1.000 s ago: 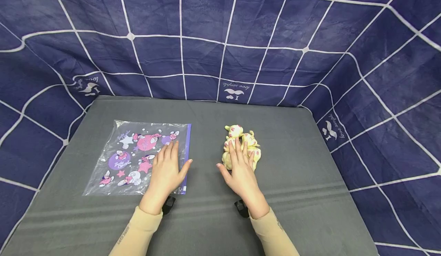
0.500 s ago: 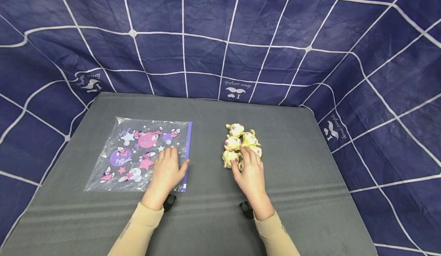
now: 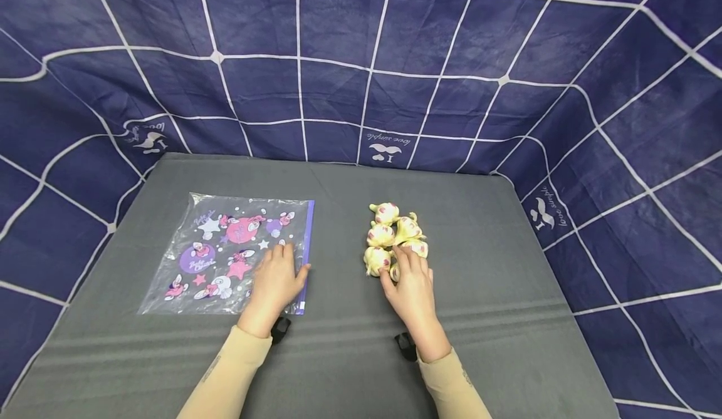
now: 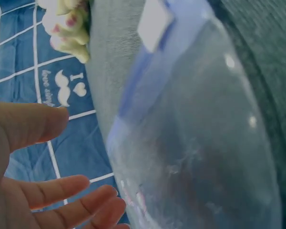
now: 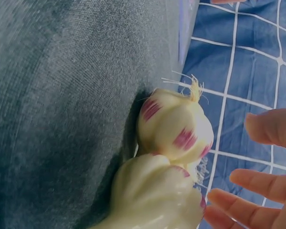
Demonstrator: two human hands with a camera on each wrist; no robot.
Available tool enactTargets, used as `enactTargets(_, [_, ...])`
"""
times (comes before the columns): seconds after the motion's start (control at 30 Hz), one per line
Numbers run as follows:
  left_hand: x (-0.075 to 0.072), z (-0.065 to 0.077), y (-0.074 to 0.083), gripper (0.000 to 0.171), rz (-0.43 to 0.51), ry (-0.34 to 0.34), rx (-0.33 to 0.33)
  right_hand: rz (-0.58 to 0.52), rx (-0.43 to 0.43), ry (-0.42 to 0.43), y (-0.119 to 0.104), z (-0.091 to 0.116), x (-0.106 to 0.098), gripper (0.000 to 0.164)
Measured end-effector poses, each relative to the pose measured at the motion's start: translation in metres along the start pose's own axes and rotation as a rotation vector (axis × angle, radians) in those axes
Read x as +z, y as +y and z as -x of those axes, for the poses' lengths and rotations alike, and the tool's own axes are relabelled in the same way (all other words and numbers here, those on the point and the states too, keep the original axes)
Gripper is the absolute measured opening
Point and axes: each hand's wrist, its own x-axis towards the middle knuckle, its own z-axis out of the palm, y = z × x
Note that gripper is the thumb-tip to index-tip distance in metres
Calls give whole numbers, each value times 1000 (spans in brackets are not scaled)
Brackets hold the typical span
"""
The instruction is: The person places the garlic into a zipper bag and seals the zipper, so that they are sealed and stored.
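My left hand (image 3: 275,284) hovers over the right part of a clear zip bag (image 3: 197,260) with pink and purple cartoon prints; its thumb is apart from the fingers, which are slightly bent. In the left wrist view, the bag's purple zip strip and white slider (image 4: 154,25) lie beyond that hand, with nothing in the grasp. Several garlic bulbs (image 3: 376,260), cream with purple-pink patches, lie in a tight cluster. My right hand (image 3: 414,290) is over the cluster's near right side, hiding part of it. The right wrist view shows its fingers parted beside two garlic bulbs (image 5: 174,126).
A grey cloth (image 3: 338,369) covers the table, slightly creased at the front. Blue curtains (image 3: 333,93) with white grid lines rise behind and at both sides. A strip of grey cloth (image 3: 338,243) separates the bag from the garlic.
Both hands' outstretched fingers have bent and drawn back towards the person. The right hand has shifted slightly right, uncovering more garlic bulbs. The bag and garlic lie as before.
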Motion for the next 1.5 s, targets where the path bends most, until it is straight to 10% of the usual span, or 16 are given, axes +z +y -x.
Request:
enactTargets(0.33, [12, -3, 5, 62, 10, -131, -136, 23, -26, -68, -9, -6, 6, 50])
enactTargets(0.73, [17, -1, 3, 40, -33, -80, -101, 17, -29, -80, -14, -5, 11, 52])
enactTargets(1.23, [14, 6, -3, 31, -5, 236, 77, 71, -58, -56, -14, -11, 11, 56])
enactTargets(1.5, [15, 10, -5, 20, 21, 295, 118, 75, -69, -50, -11, -9, 13, 55])
